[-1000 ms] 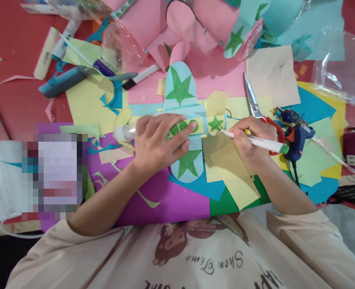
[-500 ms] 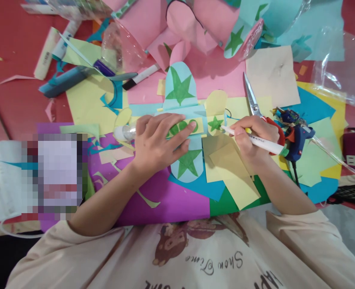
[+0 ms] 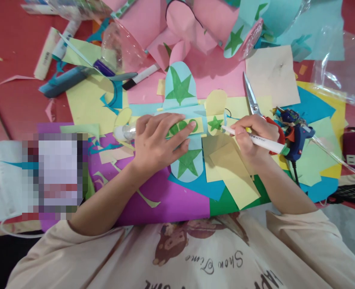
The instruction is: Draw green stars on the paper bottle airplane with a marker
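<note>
A paper aeroplane model (image 3: 181, 100) lies on the coloured sheets, with light-blue wings bearing green stars and a yellow body strip with green circles. My left hand (image 3: 156, 140) lies across its body, fingers wrapped over it, holding it down. My right hand (image 3: 251, 134) is closed on a white marker pen (image 3: 263, 141) with a green end. The pen's tip touches the tail end of the model, beside a small green star (image 3: 215, 123).
Scissors with red handles (image 3: 254, 102) and a blue glue gun (image 3: 294, 140) lie just right of my right hand. A black-and-white marker (image 3: 141, 76), glue sticks (image 3: 46, 54) and clear plastic bottles (image 3: 121, 46) sit at the back left. Loose coloured paper covers the red table (image 3: 11, 92).
My right hand has shifted the pen slightly left and up, bringing the tip against the model's tail. My left hand has stayed put.
</note>
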Demonstrator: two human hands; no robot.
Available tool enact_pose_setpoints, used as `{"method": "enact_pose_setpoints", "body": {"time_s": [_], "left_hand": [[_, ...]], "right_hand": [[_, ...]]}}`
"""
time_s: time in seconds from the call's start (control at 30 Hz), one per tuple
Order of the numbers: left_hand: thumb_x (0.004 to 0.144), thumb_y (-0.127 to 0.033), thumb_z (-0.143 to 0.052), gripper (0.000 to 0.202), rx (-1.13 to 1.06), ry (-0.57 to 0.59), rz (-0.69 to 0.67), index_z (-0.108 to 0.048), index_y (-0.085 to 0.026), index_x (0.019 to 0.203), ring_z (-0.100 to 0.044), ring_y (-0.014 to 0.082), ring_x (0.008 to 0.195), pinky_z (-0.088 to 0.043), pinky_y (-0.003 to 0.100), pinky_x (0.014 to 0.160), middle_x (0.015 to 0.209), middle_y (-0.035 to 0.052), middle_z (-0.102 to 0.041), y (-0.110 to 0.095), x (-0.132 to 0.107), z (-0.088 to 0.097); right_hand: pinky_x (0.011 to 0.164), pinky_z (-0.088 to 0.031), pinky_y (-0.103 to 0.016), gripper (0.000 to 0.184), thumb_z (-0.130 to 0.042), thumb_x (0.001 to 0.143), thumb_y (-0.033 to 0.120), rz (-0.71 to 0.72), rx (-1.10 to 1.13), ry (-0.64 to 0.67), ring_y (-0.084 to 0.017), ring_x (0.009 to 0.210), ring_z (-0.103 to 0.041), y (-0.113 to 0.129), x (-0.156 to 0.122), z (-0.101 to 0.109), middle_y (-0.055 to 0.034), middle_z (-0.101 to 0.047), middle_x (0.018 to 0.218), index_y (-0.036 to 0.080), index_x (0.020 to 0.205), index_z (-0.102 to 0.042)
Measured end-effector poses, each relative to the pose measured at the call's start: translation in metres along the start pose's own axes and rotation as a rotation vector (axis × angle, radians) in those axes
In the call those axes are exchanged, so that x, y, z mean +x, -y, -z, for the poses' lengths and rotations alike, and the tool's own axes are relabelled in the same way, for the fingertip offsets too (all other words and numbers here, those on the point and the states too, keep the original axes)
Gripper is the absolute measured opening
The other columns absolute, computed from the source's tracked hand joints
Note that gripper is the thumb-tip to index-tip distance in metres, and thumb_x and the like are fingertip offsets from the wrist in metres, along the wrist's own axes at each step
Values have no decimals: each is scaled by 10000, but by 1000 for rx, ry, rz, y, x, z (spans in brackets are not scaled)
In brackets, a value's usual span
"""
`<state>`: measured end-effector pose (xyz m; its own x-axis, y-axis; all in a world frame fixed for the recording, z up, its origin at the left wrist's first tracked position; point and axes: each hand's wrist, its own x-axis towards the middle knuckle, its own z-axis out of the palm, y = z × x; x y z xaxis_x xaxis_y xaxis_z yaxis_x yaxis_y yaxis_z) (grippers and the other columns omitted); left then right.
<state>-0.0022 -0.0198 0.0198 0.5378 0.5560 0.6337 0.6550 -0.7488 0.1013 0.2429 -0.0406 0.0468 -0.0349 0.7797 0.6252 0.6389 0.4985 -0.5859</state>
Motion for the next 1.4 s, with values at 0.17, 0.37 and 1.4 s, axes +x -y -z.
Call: {"method": "enact_pose_setpoints", "body": {"time_s": [0.17,0.37,1.4], "left_hand": [[886,-324,-610,305,82,-9,-29,-614,-313,1191,-651,221,997,-400,393,844,1127,46,-684,0,1,0],[906,-322,-591,336,-17,61,32,-585,-358,1241,-643,243,1058,-395,422,872,1189,43,-668,1,-1,2],[891,-335,-589,298,71,61,14,-613,-334,1188,-656,236,1011,-403,415,827,1130,46,-690,0,1,1]], "right_hand": [[390,-339,-232,283,-528,875,327,5,13,16,-70,405,-443,-1,1,0,49,-540,482,218,617,-569],[395,-339,-240,281,-527,886,347,17,40,0,-75,417,-463,-2,0,0,46,-556,503,221,639,-572],[396,-341,-229,214,-536,832,265,-4,61,25,-80,410,-462,1,2,0,54,-544,485,218,626,-574]]}}
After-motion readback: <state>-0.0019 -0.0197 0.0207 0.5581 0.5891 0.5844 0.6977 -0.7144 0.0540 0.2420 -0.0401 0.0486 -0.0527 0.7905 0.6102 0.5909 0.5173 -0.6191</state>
